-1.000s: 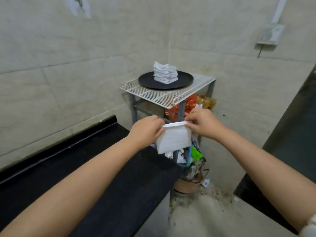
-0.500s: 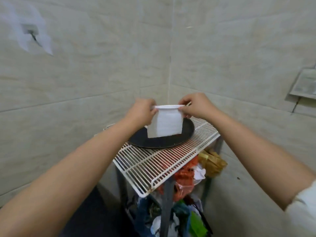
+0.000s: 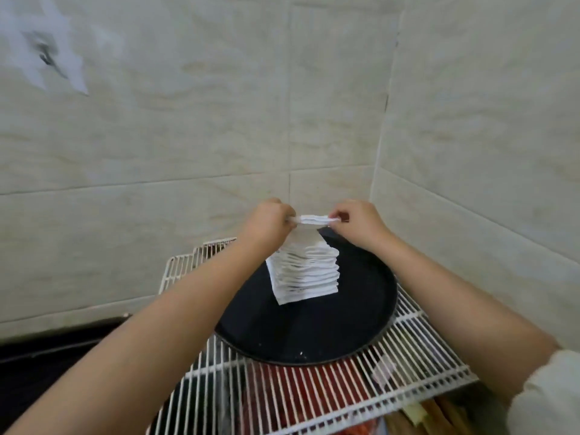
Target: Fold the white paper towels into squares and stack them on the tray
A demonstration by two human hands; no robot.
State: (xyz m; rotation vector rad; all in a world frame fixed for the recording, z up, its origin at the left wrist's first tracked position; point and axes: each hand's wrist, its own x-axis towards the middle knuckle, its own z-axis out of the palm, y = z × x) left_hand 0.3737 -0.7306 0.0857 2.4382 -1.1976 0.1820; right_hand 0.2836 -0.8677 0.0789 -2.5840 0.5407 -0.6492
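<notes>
A round black tray (image 3: 314,334) lies on a white wire rack. On it stands a tall stack of folded white paper towels (image 3: 306,271). Just above the stack, a folded white paper towel (image 3: 314,220) is held level between my hands. My left hand (image 3: 266,224) pinches its left end and my right hand (image 3: 354,222) pinches its right end. The towel hangs over the top of the stack; I cannot tell whether it touches it.
The white wire rack (image 3: 314,394) stands in a tiled wall corner. Red and orange packets (image 3: 282,390) show through the rack from the shelf below. A black counter (image 3: 40,365) lies at the lower left. A small paper scrap (image 3: 384,368) lies on the rack.
I have stepped closer to the rack. Both hands carried the folded towel from in front of the rack up over the tray and turned it from hanging upright to lying level above the stack.
</notes>
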